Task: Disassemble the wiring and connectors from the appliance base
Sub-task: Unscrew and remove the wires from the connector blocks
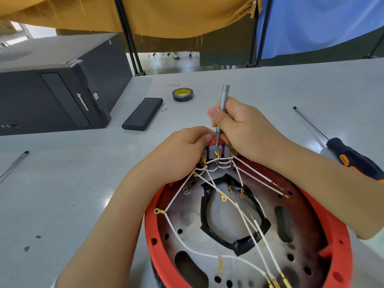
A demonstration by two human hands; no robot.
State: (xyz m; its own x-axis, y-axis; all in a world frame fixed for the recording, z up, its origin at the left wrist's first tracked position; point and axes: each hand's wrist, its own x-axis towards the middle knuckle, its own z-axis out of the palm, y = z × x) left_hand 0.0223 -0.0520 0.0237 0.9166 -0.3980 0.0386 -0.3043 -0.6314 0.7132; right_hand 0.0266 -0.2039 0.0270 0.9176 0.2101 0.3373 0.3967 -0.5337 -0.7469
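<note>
The red round appliance base (pixel 340 244) lies upside down in front of me, white wires (pixel 182 244) with gold ring terminals crossing its metal plate. At its far rim sits a grey terminal block (pixel 215 151) with gold spade connectors (pixel 217 156). My right hand (pixel 239 127) grips a slim silver precision screwdriver (pixel 222 109), its tip down on the middle connector. My left hand (pixel 182 150) holds the base's far rim beside the block, fingers curled over it and partly hiding the left connector.
A black Lenovo computer case (pixel 56 90) fills the left. A black bit case (pixel 143 114), a loose bit (pixel 164 110) and a black tape roll (pixel 182 95) lie beyond my hands. A big screwdriver (pixel 351 154) lies right, a pen (pixel 14 165) left.
</note>
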